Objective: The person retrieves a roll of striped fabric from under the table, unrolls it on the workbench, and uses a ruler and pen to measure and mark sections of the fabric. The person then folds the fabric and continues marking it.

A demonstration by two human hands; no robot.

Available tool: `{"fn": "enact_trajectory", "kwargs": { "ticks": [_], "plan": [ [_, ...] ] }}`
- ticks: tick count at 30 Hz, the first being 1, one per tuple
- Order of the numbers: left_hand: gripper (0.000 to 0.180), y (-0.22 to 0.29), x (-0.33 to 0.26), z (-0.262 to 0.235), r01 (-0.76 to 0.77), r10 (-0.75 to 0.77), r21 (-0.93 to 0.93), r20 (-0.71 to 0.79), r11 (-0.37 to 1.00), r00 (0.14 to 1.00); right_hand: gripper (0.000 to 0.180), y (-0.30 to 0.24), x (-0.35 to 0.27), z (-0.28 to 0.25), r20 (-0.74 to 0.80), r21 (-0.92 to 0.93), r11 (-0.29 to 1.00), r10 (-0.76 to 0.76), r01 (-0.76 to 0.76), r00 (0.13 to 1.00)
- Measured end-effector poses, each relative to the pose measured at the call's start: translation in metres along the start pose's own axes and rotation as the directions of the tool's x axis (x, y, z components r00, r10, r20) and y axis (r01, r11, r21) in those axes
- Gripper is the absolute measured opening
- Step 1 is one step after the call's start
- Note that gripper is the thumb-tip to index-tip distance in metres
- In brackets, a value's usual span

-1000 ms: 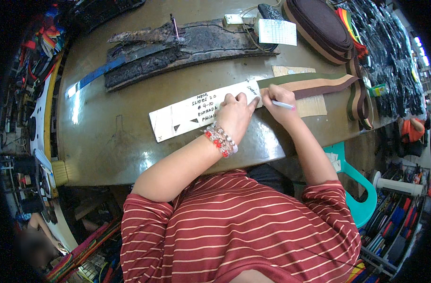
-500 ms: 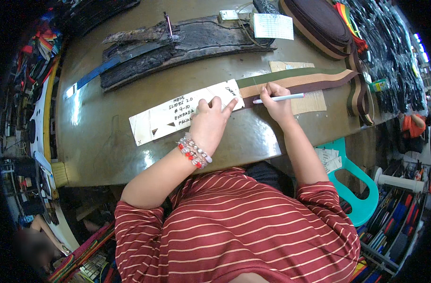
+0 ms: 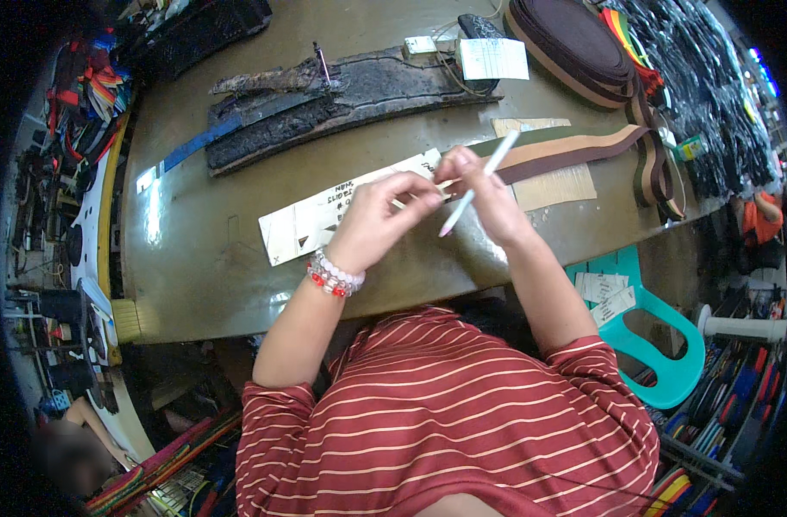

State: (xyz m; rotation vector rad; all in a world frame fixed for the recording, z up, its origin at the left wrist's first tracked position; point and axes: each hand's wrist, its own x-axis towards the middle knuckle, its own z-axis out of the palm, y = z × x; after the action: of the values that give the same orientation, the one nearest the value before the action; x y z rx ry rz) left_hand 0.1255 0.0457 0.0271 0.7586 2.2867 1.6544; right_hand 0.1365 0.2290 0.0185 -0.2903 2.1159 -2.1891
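Observation:
My left hand (image 3: 378, 214), with a red and white bead bracelet on the wrist, is raised over a long white card strip (image 3: 324, 217) with handwriting on it, which lies on the worktable (image 3: 212, 258). Its fingers pinch a thin pale strip (image 3: 443, 183) together with my right hand (image 3: 488, 198). A white pen (image 3: 479, 183) also rests in my right hand, pointing down and to the left. A brown, tan and olive striped band (image 3: 574, 148) stretches right from behind the hands, over a tan paper sheet (image 3: 559, 184).
A charred black curved board (image 3: 342, 95) with a blue strip lies at the back. A big roll of striped band (image 3: 574, 43) sits at the back right, next to a white paper tag (image 3: 493, 59). A teal plastic stool (image 3: 660, 345) stands at the right.
Both hands have lifted off the card strip and come together. My right hand no longer writes; the pen now tilts upward. The left hand moved from pressing the card to pinching a thin strip.

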Motion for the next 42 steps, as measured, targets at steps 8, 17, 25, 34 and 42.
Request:
{"fn": "enact_trajectory", "kwargs": {
  "ticks": [8,17,25,34,42],
  "plan": [
    [0.022,0.011,-0.031,-0.010,0.075,-0.140,-0.615,-0.059,0.785,0.988,0.027,-0.025,-0.018,0.037,-0.037,-0.198,0.956,-0.228,0.217,0.973],
    [0.024,0.018,-0.052,-0.013,-0.064,-0.140,-0.617,-0.277,0.784,0.951,0.018,-0.027,-0.049,0.060,0.052,-0.546,0.725,-0.470,0.419,0.881],
    [0.025,0.025,-0.053,-0.010,-0.012,-0.112,-0.599,-0.169,0.801,0.979,0.012,-0.034,-0.048,0.053,0.074,-0.486,0.770,-0.435,0.413,0.897],
    [0.025,0.026,-0.051,-0.007,-0.046,-0.030,-0.476,-0.151,0.878,0.988,0.015,-0.025,-0.047,0.045,0.175,0.304,0.939,0.113,-0.162,0.978],
    [0.022,0.028,-0.052,0.002,0.109,-0.155,-0.594,-0.028,0.797,0.987,0.016,-0.041,-0.025,0.035,-0.064,0.292,0.954,0.095,-0.073,0.993]
  ]
}}
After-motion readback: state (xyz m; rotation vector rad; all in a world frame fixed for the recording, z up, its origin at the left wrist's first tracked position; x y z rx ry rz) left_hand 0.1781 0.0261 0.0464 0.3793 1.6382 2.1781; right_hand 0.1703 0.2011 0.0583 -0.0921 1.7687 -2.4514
